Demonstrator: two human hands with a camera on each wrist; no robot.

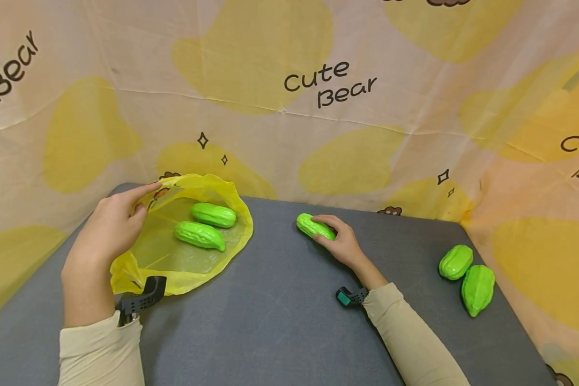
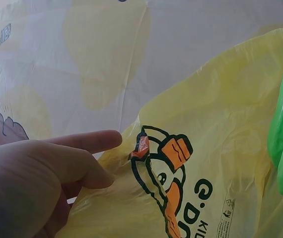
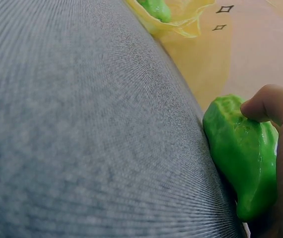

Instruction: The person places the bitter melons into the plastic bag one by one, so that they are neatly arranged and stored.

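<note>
In the head view my left hand (image 1: 107,228) holds the left rim of an open yellow plastic bag (image 1: 238,251). In the left wrist view its thumb lies on the bag's near side, the index finger stretched along the edge. Two bright green, ridged bitter melons lie inside, an upper bitter melon (image 1: 214,214) and a lower bitter melon (image 1: 199,235). My right hand (image 1: 340,244) grips another green bitter melon (image 1: 311,225), close over the grey table right of the bag. The right wrist view shows the thumb across this melon (image 3: 238,148), whose narrow end points down.
Two more green melons, a shorter one (image 1: 455,262) and a pointed one (image 1: 478,289), lie by the right edge of the grey table (image 1: 270,321). A printed yellow-and-cream cloth (image 1: 251,128) hangs behind the table and along both sides.
</note>
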